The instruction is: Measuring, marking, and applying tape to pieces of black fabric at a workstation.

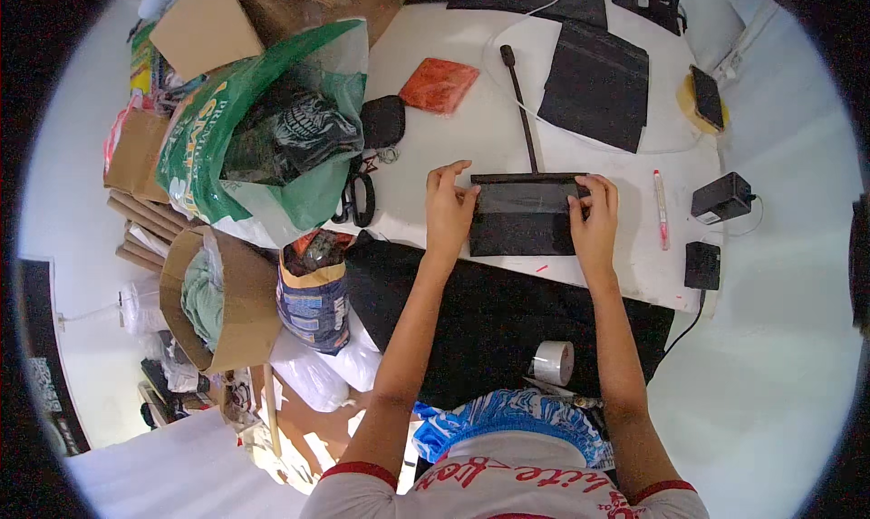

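Observation:
A flat black rectangular piece [524, 218] lies on the white table [471, 139], its top edge against a dark T-shaped bar [523, 120]. My left hand [449, 209] presses on the piece's left edge with fingers spread. At the right edge, my right hand [595, 218] pinches the piece with curled fingers. Both forearms come up from the lower edge of the picture.
Black scissors [356, 197], a black pouch [382, 120] and an orange-red packet [439, 84] lie to the left. A larger black sheet [598, 84], a red pen [661, 209] and black adapters [720, 197] sit right. Black cloth [489, 320] with a tape roll [553, 362] drapes near me. Bags and cardboard boxes [217, 293] crowd the left.

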Motion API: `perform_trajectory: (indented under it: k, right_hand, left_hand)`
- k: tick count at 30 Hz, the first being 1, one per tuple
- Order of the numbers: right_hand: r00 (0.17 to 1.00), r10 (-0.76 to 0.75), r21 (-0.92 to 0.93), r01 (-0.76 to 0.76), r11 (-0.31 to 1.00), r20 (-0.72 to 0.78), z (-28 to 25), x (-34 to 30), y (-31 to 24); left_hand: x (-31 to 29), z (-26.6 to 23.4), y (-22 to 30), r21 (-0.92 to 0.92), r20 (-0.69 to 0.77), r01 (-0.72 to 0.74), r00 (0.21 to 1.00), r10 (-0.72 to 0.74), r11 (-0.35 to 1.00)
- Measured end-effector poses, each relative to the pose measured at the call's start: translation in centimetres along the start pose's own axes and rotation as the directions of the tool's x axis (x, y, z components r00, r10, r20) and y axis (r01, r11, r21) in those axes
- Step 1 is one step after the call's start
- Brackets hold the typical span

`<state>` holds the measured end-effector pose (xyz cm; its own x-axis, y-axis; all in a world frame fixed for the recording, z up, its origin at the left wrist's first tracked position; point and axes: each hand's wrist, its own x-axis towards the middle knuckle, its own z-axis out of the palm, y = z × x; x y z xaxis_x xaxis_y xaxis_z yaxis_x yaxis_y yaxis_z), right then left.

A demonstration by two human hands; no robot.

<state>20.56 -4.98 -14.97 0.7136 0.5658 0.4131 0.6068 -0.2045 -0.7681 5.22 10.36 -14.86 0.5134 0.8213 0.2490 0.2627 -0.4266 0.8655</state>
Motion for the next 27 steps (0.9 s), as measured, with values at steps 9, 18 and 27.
perform_trajectory:
  k: [9, 18, 27]
  right_hand:
    - [0.998, -0.061, -0.435, 0.051, 0.899, -0.009, -0.7, -1.1, -0.5]
    - [0.884, -0.227, -0.362, 0.386, 0.849, 0.409, 2.5, -3.2, -1.9]
    - [0.993, 0.081, -0.715, 0.005, 0.699, 0.087, -3.8, -3.9, 3.0]
  left_hand:
    - [-1.6, -0.2, 0.3, 0.438, 0.001, -0.271, 0.954, 0.301, 0.857]
    - [-4.4, 2.2, 0.3, 0.445, 0.395, -0.412, 0.887, 0.238, 0.795]
    - [-4.9, -5.8, -0.7, 0.501, 0.268, -0.344, 0.934, 0.235, 0.794]
